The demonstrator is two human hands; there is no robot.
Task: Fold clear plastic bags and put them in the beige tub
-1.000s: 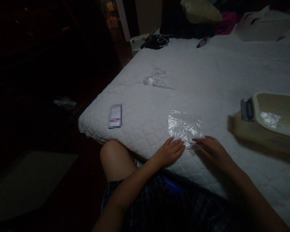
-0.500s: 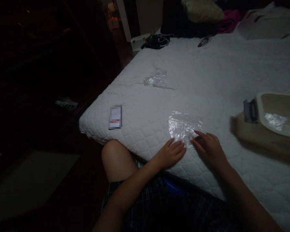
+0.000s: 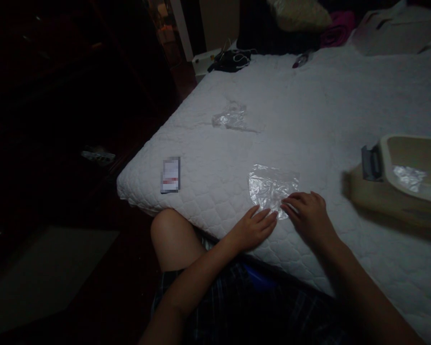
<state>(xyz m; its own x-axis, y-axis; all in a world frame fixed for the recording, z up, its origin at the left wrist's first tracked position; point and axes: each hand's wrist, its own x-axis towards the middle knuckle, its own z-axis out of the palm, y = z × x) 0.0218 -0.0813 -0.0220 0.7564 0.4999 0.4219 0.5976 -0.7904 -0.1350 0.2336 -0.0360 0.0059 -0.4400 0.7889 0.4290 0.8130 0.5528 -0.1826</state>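
A clear plastic bag [image 3: 271, 186] lies flat and crinkled on the white quilted bed. My left hand [image 3: 255, 229] rests palm down at its near edge, fingers stretched out and touching the plastic. At the bag's lower right side, my right hand [image 3: 307, 213] has thumb and fingertips brought together in a pinch on the film. Farther up the bed is another piece of crumpled clear plastic [image 3: 232, 117], apart from both hands.
To the right stands a beige plastic bin [image 3: 384, 191] with a grey latch and shiny clear plastic inside. A phone-like item [image 3: 170, 175], its face pixelated, lies near the bed's left edge. Dark bags [image 3: 230, 61] and a pink rolled cloth [image 3: 337, 28] sit at the back.
My right thumb and fingers have closed from a spread pose into a pinch at the bag, shifting slightly left. My left hand stays in place.
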